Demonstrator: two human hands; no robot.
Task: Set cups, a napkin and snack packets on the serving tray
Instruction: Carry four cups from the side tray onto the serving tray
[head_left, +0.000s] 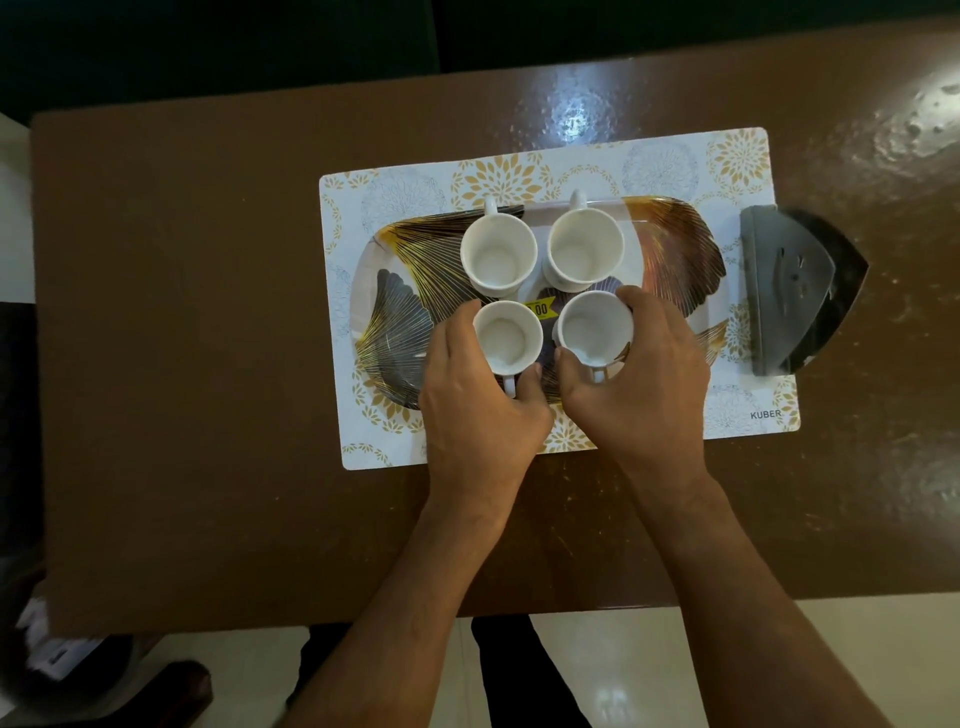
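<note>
An oval serving tray (675, 244) with a gold and dark leaf pattern lies on a white floral placemat (748, 415). Several empty white cups stand upright on it. Two are at the back: a back left cup (497, 254) and a back right cup (584, 249), handles pointing away. My left hand (467, 400) wraps around the front left cup (506, 338). My right hand (644, 384) wraps around the front right cup (592, 327). Both front handles point toward me. No napkin or snack packets are in view.
A grey and black napkin holder (795, 291) lies at the placemat's right edge. The brown table (182, 312) stretches bare to the left. Its near edge runs below my forearms, with pale floor beyond.
</note>
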